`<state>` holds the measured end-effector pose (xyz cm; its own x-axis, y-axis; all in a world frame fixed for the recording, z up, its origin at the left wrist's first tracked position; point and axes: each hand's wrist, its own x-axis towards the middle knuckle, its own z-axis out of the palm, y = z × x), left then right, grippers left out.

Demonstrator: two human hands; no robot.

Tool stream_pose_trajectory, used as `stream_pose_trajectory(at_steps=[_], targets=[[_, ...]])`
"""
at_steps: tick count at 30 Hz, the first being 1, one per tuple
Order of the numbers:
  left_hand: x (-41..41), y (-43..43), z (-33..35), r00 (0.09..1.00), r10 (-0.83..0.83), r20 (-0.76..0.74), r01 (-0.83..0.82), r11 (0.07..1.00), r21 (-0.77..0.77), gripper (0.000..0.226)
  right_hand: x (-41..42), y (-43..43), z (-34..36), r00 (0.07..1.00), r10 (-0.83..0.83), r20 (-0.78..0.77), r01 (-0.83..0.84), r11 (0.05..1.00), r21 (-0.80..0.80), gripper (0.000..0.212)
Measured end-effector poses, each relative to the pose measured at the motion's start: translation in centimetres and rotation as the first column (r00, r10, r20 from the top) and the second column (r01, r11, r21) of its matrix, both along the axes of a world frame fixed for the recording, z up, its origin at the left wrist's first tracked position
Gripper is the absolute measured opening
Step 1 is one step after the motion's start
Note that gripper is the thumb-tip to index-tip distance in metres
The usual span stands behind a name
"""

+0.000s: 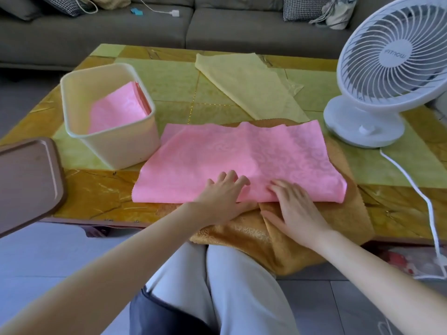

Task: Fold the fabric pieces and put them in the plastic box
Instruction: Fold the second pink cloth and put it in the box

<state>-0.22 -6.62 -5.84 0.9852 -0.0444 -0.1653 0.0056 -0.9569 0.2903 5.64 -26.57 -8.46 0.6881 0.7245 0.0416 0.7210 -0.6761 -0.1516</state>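
A pink fabric piece (242,160) lies folded once on the table, on top of an orange-gold fabric (285,243) that hangs over the near edge. My left hand (222,194) presses flat on the pink piece's near edge, fingers spread. My right hand (292,209) lies flat beside it, fingers on the same edge and palm over the gold fabric. The cream plastic box (79,131) stands at the left with another folded pink piece (116,110) inside. A pale yellow fabric (246,85) lies flat at the back.
A white desk fan (377,76) stands at the right, its cable (420,197) trailing off the table edge. A brown lid (26,180) sits at the left edge. A grey sofa (217,27) runs behind the table (101,189). My knees are below the near edge.
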Motion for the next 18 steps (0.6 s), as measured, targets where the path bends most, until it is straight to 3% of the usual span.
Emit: stream_pose_trajectory(at_steps=[2, 5, 9, 15, 18], targets=[[-0.2, -0.3, -0.3, 1.0, 0.002, -0.029, 0.0, 0.998, 0.067, 0.051, 0.8, -1.2, 0.0, 0.997, -0.074, 0.035, 0.074, 0.997, 0.003, 0.046], [0.0, -0.4, -0.1, 0.997, 0.076, 0.024, -0.077, 0.997, 0.023, 0.04, 3.2, -2.5, 1.3, 0.974, -0.208, 0.088, 0.209, 0.978, 0.006, 0.029], [0.5, -0.4, 1.1, 0.983, 0.118, 0.142, -0.121, 0.992, 0.017, 0.046, 7.1, -3.3, 5.5, 0.897, -0.38, 0.224, 0.371, 0.925, 0.084, 0.034], [-0.3, -0.2, 1.9, 0.978, 0.127, 0.166, -0.137, 0.989, 0.048, 0.043, 8.7, -3.9, 9.9, 0.896, -0.333, 0.293, 0.249, 0.924, 0.29, 0.041], [-1.2, -0.3, 1.6, 0.984, 0.136, 0.117, -0.146, 0.986, 0.077, 0.044, 7.3, -5.2, 8.9, 0.905, -0.372, 0.205, 0.288, 0.892, 0.349, 0.036]])
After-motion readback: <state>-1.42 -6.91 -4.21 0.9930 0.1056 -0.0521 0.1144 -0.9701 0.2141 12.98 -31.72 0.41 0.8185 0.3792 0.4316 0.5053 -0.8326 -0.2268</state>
